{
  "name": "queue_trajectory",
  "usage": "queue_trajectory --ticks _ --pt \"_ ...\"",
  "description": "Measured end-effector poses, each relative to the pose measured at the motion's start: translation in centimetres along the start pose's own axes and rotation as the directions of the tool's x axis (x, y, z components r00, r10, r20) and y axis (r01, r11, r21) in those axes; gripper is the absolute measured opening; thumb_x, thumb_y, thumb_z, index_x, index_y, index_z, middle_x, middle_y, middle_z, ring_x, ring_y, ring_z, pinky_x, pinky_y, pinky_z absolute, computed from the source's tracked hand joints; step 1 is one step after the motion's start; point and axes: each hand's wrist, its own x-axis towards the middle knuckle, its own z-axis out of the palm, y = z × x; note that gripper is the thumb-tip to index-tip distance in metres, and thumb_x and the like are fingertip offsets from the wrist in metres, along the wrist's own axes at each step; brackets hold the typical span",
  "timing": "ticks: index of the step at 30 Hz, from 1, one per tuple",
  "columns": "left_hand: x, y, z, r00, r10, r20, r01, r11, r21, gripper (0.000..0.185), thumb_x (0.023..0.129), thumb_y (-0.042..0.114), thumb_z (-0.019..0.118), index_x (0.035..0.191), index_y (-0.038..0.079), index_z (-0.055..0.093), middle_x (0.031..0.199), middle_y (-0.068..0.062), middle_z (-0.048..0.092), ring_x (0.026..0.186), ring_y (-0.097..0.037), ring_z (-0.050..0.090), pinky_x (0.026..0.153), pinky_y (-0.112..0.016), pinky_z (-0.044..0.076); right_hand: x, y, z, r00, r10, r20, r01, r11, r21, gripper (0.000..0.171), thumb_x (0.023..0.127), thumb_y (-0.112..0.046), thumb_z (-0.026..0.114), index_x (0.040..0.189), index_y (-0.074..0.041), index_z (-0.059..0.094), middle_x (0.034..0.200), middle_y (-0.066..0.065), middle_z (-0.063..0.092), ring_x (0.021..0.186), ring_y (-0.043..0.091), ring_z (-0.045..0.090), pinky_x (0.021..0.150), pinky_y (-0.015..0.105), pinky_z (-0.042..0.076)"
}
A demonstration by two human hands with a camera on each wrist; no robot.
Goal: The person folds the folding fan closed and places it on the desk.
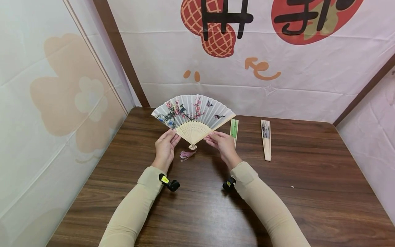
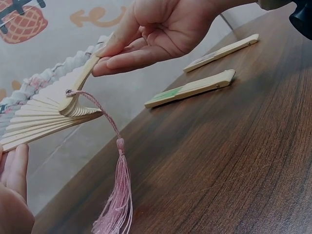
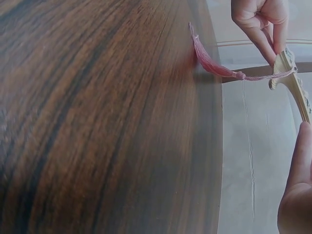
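Observation:
A spread folding fan with pale pleats, pink blossoms, birds and butterflies is held up above the table in the head view. My left hand pinches its left outer rib, and my right hand pinches the right one. The bamboo ribs meet at a pivot, from which a pink tassel hangs on a twisted cord. In the left wrist view, the thumb and fingers of the right hand grip the rib near the pivot. The right wrist view shows the fan edge-on between both hands.
Two folded fans lie on the brown wooden table to the right: a green one, partly behind my right hand, and a greyish one. A small white speck sits farther right. Printed cloth walls stand behind and beside the table.

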Motion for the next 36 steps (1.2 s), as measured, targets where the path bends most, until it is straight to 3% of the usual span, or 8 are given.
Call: queue_trajectory --ticks 6,12,36 --pt "-0.19 0.14 0.01 1.0 -0.004 0.007 0.004 1.0 0.017 0.011 0.097 -0.004 0.056 0.096 0.005 0.063 0.08 0.001 0.074 0.074 -0.01 0.074 0.075 -0.024 0.065 -0.02 -0.02 -0.01 1.0 -0.002 0.011 0.003 1.0 -0.012 0.016 0.097 0.003 0.059 0.109 0.012 0.065 0.074 0.004 0.074 0.072 0.014 0.074 0.072 0.025 0.065" --pt "-0.29 0.22 0.02 1.0 0.001 0.01 -0.001 1.0 0.021 0.019 0.097 -0.005 0.057 0.088 0.008 0.067 0.079 0.0 0.074 0.072 -0.01 0.073 0.073 -0.023 0.065 0.05 0.07 -0.01 1.0 0.0 0.019 0.001 1.0 -0.026 0.02 0.097 0.002 0.058 0.113 0.014 0.063 0.073 0.004 0.074 0.072 0.014 0.074 0.071 0.025 0.065" --pt "-0.26 0.47 0.01 1.0 -0.011 0.029 0.009 0.997 0.076 0.019 0.096 -0.005 0.058 0.086 0.009 0.067 0.077 0.001 0.073 0.069 -0.009 0.071 0.073 -0.023 0.065 -0.13 -0.18 0.05 0.998 -0.001 0.059 0.006 0.997 -0.074 0.022 0.098 0.002 0.057 0.114 0.016 0.063 0.073 0.004 0.074 0.071 0.014 0.075 0.074 0.027 0.066"
